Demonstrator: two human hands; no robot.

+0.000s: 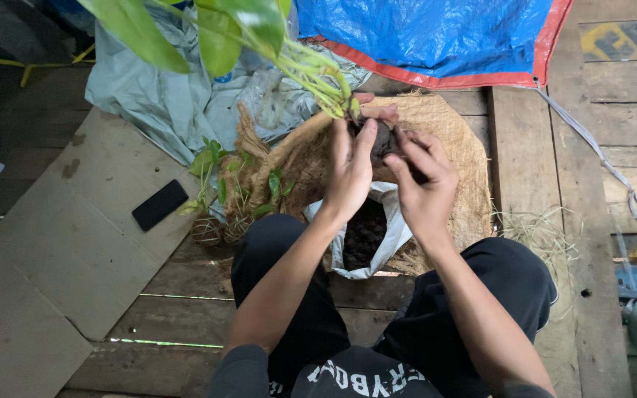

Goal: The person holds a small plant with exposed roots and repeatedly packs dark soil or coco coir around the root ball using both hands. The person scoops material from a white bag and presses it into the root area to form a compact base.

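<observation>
**Ana:** Head camera looks straight down at someone seated on a plank floor (540, 147). What are the hands doing?

**Ben:** Both are up around a dark soil ball (385, 140) at the base of a leafy plant (223, 33). The left hand (349, 171) cups the ball from about nine o'clock, fingers curled and pressed against the soil. The right hand (425, 180) wraps it from about four o'clock, fingers closed on it too.

**Ana:** Where does the plant sit?

**Ben:** Its pale green stems rise from the ball toward eleven o'clock, and the leaves fill the top of the view. The ball is held above a sheet of brown coconut fibre (451, 147).

**Ana:** And below the hands?

**Ben:** At six o'clock from them, between the knees, a white bag (396, 236) lies open with dark soil inside. At nine o'clock stand two small seedlings with fibre-wrapped root balls (219, 225). Farther out, a black phone (159, 205) rests on flat cardboard (60, 243). A blue tarp (436, 33) lies at twelve o'clock.
</observation>
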